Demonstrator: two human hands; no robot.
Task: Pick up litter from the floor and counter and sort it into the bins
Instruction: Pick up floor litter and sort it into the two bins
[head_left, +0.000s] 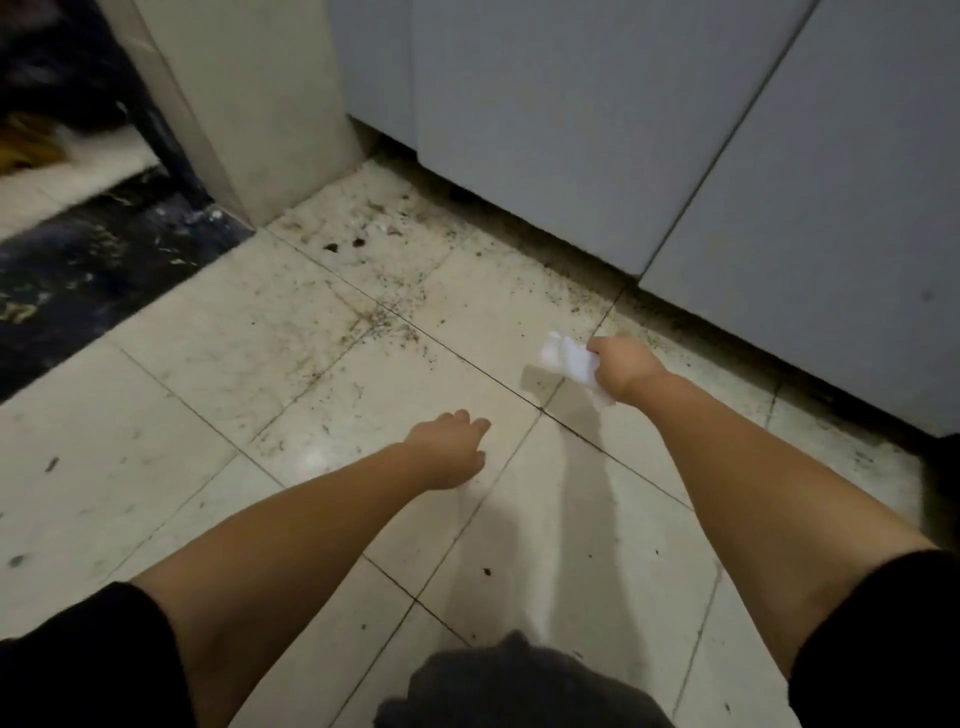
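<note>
My right hand (621, 371) is closed around a crumpled white piece of paper (569, 358), held a little above the tiled floor near the foot of the cabinets. The paper sticks out to the left of the fist, and a bit shows below it. My left hand (451, 453) hovers over the floor in the middle of the view, palm down, fingers loosely curled and holding nothing. No bins are in view.
Grey-blue cabinet doors (571, 130) run along the right and back. A cream pillar (249, 104) stands at the back left beside a dark threshold strip (93, 260). Dirt and crumbs (363, 234) speckle the cream tiles. A dark cloth shape (514, 686) lies at the bottom edge.
</note>
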